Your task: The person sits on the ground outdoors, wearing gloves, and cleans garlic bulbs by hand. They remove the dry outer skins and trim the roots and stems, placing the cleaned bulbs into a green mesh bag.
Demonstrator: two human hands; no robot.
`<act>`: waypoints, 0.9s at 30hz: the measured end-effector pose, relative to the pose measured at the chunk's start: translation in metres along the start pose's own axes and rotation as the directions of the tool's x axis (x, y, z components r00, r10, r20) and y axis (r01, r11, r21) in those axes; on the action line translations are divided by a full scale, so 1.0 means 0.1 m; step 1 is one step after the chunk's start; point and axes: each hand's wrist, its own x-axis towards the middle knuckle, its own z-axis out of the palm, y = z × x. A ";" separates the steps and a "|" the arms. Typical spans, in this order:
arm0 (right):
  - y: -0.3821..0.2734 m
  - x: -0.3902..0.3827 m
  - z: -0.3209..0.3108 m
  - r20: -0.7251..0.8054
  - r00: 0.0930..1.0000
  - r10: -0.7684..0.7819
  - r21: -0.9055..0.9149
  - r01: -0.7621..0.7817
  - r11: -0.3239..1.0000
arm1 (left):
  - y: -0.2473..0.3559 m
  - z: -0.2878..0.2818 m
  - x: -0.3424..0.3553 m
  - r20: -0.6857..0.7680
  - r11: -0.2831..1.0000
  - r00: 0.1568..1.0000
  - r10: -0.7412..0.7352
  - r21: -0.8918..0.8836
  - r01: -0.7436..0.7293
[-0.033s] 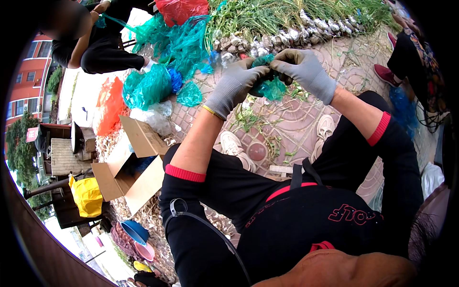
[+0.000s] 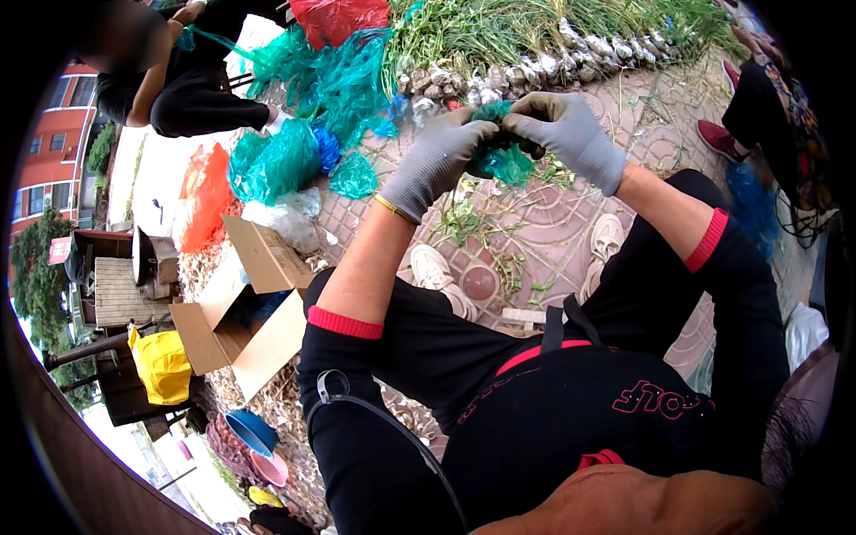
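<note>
Grey work gloves with dark palms cover both my hands, held close together in front of me above the paving. Between them is a thin green plastic bag (image 2: 506, 164), bunched up at the top and hanging loose below the fingers. My left hand (image 2: 443, 153) pinches it from the left, thumb against the fingers. From the right, my right hand (image 2: 569, 132) grips its bunched part with bent fingertips. Whether anything lies inside the bag, I cannot tell. Just beyond my hands lie garlic bulbs (image 2: 535, 73) with long green stalks (image 2: 481, 31), laid in a row.
Left of my hands lie green plastic bags (image 2: 275, 162), an orange-red bag (image 2: 205, 198) and an open cardboard box (image 2: 209, 334). A person in black (image 2: 201, 102) sits at the far left. Another person's red shoe (image 2: 719, 141) is at the right. My light shoes (image 2: 439, 272) rest on the paving.
The green plastic at my fingertips has shifted slightly and looks more bunched. Both hands keep nearly the same place.
</note>
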 end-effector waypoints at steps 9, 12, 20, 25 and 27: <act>0.00 -0.04 0.12 0.127 0.807 -0.576 -0.613 0.521 0.595 | 0.02 0.03 0.10 0.083 0.976 0.997 -0.004 -0.215 0.022; -0.06 -0.07 0.14 0.199 0.769 -0.608 -0.638 0.572 0.515 | -0.03 -0.09 0.11 0.167 0.974 0.985 -0.028 -0.216 0.064; -0.07 0.03 -0.14 0.001 0.998 -0.062 -0.016 0.062 0.998 | 0.07 -0.11 -0.06 0.078 0.974 0.986 0.146 -0.187 -0.130; -0.07 0.03 -0.06 0.110 0.991 -0.073 -0.142 0.088 0.986 | 0.05 -0.11 -0.01 0.043 0.963 0.963 0.267 0.004 -0.268; -0.05 0.05 -0.07 0.104 0.994 -0.040 -0.070 0.048 0.996 | 0.03 -0.08 0.03 -0.002 0.947 0.952 0.305 0.103 -0.303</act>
